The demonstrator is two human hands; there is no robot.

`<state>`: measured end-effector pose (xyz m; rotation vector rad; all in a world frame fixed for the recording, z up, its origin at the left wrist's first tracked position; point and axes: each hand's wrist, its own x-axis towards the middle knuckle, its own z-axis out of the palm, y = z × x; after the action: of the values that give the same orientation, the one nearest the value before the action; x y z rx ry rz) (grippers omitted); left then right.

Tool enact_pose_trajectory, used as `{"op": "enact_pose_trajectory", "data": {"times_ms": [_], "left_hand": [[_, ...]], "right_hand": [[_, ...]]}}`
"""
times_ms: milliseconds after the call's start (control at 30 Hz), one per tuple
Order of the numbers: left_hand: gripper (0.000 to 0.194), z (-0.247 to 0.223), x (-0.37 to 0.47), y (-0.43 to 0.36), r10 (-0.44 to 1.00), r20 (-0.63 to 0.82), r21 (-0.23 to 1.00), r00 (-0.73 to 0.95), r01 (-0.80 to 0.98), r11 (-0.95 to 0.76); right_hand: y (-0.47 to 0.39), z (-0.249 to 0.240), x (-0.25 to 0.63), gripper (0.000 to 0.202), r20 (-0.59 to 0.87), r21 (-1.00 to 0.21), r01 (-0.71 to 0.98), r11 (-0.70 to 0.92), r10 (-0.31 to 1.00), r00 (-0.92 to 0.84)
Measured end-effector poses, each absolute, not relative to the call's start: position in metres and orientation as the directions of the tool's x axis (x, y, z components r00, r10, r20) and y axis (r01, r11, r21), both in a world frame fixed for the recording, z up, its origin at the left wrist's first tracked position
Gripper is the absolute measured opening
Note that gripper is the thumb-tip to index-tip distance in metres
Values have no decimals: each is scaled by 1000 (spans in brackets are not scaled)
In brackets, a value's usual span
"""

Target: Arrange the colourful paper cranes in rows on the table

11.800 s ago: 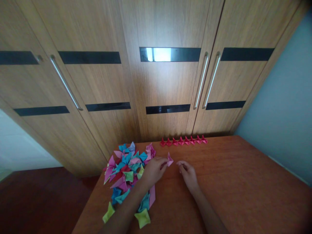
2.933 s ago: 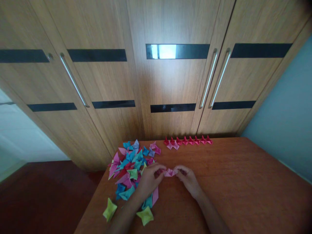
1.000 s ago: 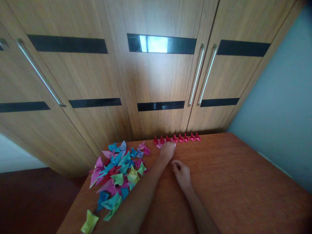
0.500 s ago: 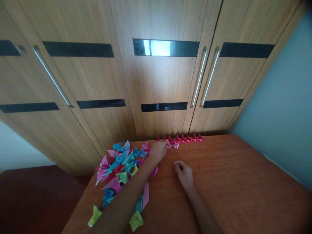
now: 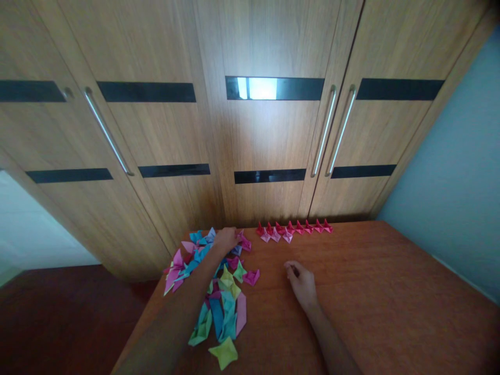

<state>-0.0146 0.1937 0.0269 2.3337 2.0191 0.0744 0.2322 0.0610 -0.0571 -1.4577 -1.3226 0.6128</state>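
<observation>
Since the last frame, the left hand (image 5: 226,239) has gone from the pink row (image 5: 275,236) to the paper pile (image 5: 228,315); we count three pink pieces set out. Nearest us, a yellow-green paper (image 5: 224,354) lies on the table (image 5: 363,297). Beyond it is the right hand (image 5: 300,284), fingers loosely curled, nothing seen held. The left fingers meet a pink paper (image 5: 245,241) at the pile's far edge; whether clamped, we cannot tell. Behind the pink row stand red papers (image 5: 308,227), then a cabinet (image 5: 269,138).
</observation>
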Motion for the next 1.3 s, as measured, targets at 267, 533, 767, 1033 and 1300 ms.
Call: {"op": "enact_pose_trajectory", "data": {"times_ms": [267, 533, 767, 1033, 1300], "left_hand": [[31, 26, -10, 189, 993, -67, 94, 98, 991, -92], [15, 40, -12, 180, 989, 103, 228, 103, 966, -124], [24, 55, 7, 125, 920, 341, 407, 195, 851, -332], [20, 27, 58, 51, 867, 407, 665, 287, 558, -497], [19, 24, 85, 46, 923, 313, 820, 225, 426, -382]], "right_hand": [[61, -57, 232, 30, 271, -902, 406, 148, 925, 265], [61, -58, 232, 27, 260, -905, 400, 144, 932, 252], [58, -47, 231, 31, 192, -957, 263, 121, 945, 264], [40, -19, 227, 34, 159, -976, -129, 173, 981, 112], [46, -22, 233, 24, 85, -958, -260, 124, 984, 154]]}}
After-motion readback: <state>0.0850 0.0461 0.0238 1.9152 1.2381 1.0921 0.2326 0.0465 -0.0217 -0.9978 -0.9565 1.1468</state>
